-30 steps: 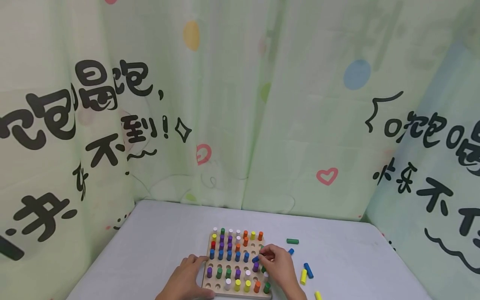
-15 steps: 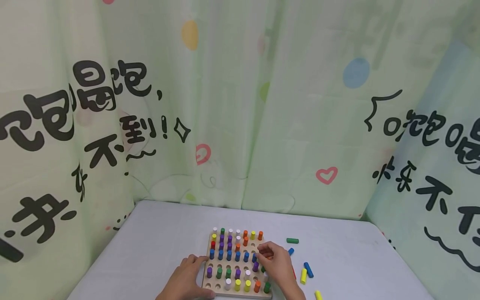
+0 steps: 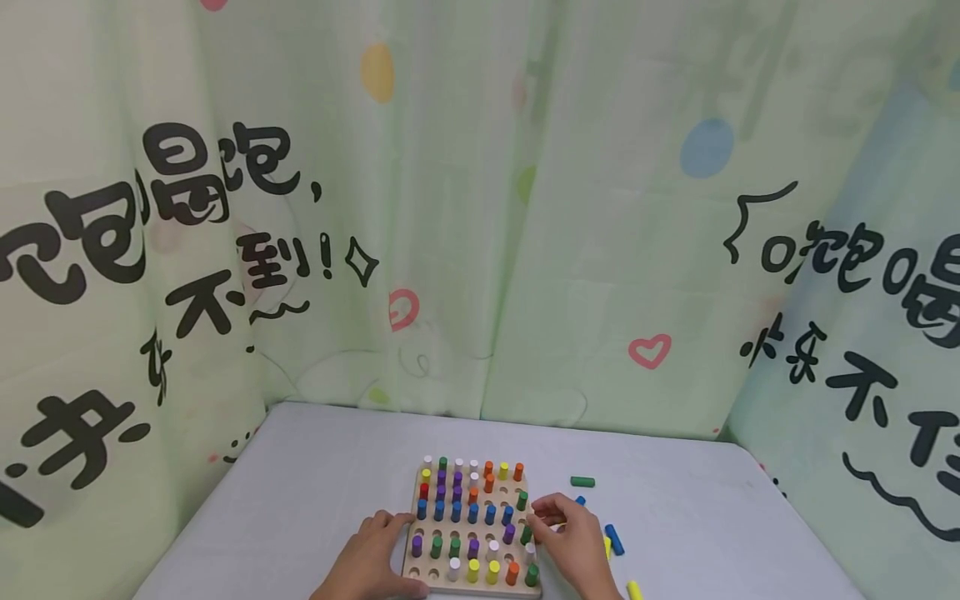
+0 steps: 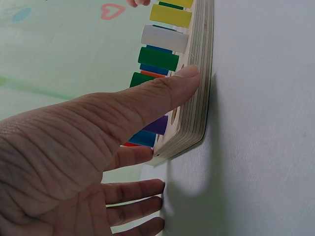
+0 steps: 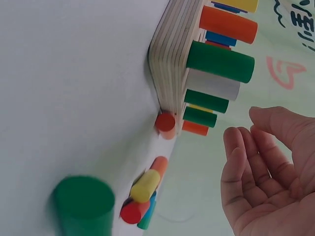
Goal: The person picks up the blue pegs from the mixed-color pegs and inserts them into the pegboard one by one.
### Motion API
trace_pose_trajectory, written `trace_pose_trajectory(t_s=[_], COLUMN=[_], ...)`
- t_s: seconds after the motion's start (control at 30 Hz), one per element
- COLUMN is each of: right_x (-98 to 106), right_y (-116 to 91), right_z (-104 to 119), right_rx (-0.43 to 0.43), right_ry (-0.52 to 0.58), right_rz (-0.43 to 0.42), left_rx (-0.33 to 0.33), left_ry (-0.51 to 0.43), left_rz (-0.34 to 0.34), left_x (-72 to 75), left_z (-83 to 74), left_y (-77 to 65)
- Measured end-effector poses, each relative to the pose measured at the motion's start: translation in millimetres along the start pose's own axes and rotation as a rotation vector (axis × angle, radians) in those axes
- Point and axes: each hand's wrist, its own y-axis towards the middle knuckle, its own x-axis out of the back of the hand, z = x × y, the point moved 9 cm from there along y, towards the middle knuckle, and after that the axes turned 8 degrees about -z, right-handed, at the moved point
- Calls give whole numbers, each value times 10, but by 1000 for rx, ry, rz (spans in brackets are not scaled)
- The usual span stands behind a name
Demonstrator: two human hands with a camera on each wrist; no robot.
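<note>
A wooden pegboard stands on the table, with rows of coloured pegs upright in its holes. My left hand is at its near left corner, thumb laid along the front edge and forefinger touching the left side. The other left fingers extend straight beside the board. A row of blue pegs crosses the middle, ending in a blue peg at its right end. My right hand is just off the board's right edge, near a green peg. Its fingers are loosely bent, with nothing between them in the right wrist view.
Loose pegs lie right of the board: a green one at the back, a blue one and a yellow one nearer. The right wrist view also shows a red peg on the table. A printed curtain surrounds the table.
My right hand has set the blue peg it pinched into the right end of the blue row, let go and moved right off the board. The left hand has stayed in place.
</note>
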Motion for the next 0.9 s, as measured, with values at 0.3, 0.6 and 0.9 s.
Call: trace_pose_trajectory(t_s=[0.3,0.6,0.9], right_x=[185,392,581], right_y=[-23,-14,-10], right_z=[-189,-365,-585], right_rx=[5,-54,-112], right_ry=[-1,-6,-63], right_rz=[-56,-95,-152], left_rx=[26,38,20], left_ry=[-9,-12,-9], left_rz=[5,-1,-8], left_x=[-5,-2,3], left_z=[6,14,-5], left_y=[2,-3,-14])
